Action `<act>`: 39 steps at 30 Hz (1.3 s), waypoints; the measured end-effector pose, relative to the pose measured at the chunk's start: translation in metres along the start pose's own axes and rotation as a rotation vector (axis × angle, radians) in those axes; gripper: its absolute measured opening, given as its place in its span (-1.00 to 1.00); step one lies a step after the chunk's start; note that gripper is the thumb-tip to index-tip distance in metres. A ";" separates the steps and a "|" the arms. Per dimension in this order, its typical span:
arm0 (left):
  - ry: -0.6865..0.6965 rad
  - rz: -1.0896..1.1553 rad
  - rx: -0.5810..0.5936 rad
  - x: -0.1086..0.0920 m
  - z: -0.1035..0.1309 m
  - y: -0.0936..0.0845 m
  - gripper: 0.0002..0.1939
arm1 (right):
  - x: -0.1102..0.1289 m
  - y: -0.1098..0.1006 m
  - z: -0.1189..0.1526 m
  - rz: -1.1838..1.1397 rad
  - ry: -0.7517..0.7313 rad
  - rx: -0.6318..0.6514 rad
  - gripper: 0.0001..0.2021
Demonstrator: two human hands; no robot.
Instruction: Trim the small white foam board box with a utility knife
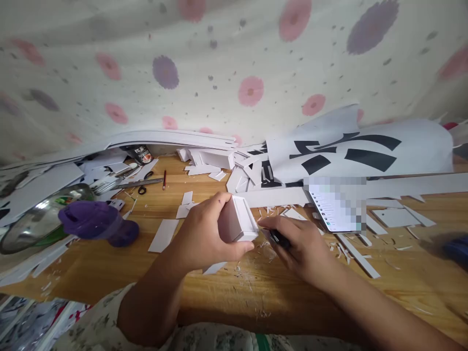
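A small white foam-board box (239, 219), open-sided with a raised rim on its right face, is gripped in my left hand (208, 231), thumb along the bottom and fingers over the top. Just to its right, my right hand (298, 246) is closed around a black-handled craft knife (280, 239). The knife's tip is too small and covered by fingers to make out clearly. A narrow gap lies between the right fingertips and the box. Under and around both hands are thin white shavings on the wooden table (219, 297).
A phone (331, 207) with a lit screen lies right of my hands, near white strips (358, 256). Black-patterned sheets (358, 151) stand behind. Leftward are a purple bottle (98, 222), a metal bowl (44, 214), scissors (141, 183), a pencil (164, 180) and a dark can (141, 155).
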State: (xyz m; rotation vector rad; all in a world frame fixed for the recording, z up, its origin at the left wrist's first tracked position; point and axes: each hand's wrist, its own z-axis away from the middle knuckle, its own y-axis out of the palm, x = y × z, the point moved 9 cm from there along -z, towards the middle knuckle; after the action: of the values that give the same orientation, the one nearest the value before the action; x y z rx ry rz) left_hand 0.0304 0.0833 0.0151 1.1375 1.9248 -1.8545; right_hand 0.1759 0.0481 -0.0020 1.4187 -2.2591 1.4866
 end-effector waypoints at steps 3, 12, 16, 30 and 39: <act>-0.003 -0.012 0.011 0.000 0.001 0.003 -0.40 | 0.009 0.001 -0.001 0.083 -0.066 0.015 -0.80; 0.015 -0.025 0.034 0.005 0.001 0.010 -0.42 | 0.008 0.009 -0.002 0.130 -0.019 0.077 -0.74; -0.003 -0.043 0.020 0.021 0.001 0.013 -0.37 | 0.006 0.014 0.000 0.107 -0.003 0.088 -0.74; -0.082 -0.131 0.056 0.020 0.001 0.016 -0.46 | 0.001 0.020 0.002 0.119 0.035 0.087 -0.74; -0.030 -0.136 0.011 0.012 -0.003 0.009 -0.44 | 0.001 0.014 0.002 -0.003 0.002 0.042 -0.74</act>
State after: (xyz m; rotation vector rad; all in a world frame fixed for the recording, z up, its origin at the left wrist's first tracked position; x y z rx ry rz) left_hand 0.0294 0.0895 0.0017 0.9992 2.0234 -1.9408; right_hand 0.1659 0.0472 -0.0127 1.4304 -2.2356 1.5433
